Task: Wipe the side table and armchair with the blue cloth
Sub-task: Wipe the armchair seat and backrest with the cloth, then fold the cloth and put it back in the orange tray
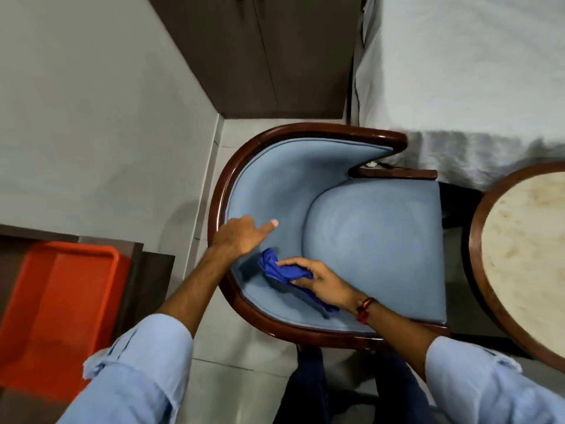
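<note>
I look straight down on the armchair [373,237], light blue upholstery inside a curved dark wooden frame. My right hand [321,281] presses the bunched blue cloth [279,269] against the inner padding of the near arm, close to the seat cushion. My left hand [241,235] rests on the chair's wooden rim at the left, fingers wrapped over it and thumb stretched across the blue backrest. The round side table [519,258], pale stone top with a dark wooden rim, stands at the right edge, partly out of view.
An orange plastic tray [61,307] lies on a dark wooden surface at the left. A dark cabinet [269,53] stands behind the chair. A bed with white sheets [464,81] fills the top right. Grey floor tiles show beneath me.
</note>
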